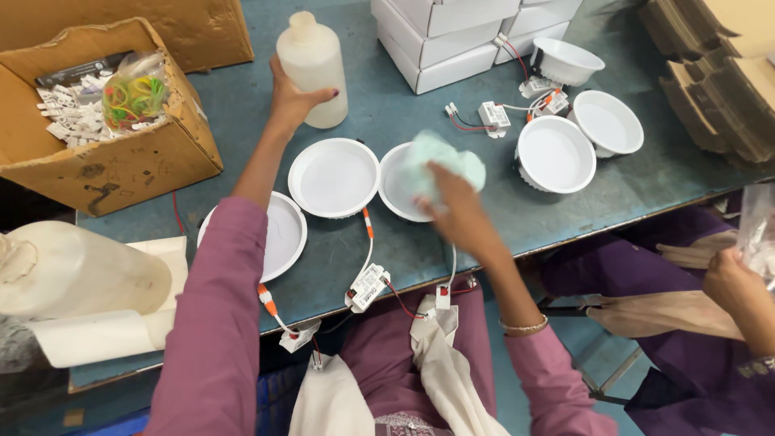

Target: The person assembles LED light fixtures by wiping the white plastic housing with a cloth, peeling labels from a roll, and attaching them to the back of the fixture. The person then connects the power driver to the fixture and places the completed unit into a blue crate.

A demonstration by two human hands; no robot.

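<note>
Two hands busy: left hand (292, 103) wrapped round the white bottle (313, 71), right hand (452, 202) pressing a pale green cloth (444, 161) onto a round white lamp (404, 184) near the table edge (565, 234). Risk: hard wipe snags wires, drags lamp off. Little free room btwn lamps.

blue-green table (242, 105) bearing round lamps (333, 177)

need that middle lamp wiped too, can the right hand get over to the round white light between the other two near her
Probably yes. The right hand holds a pale green cloth on the neighbouring light; the middle light lies right beside it, face bare, nothing between.
</note>
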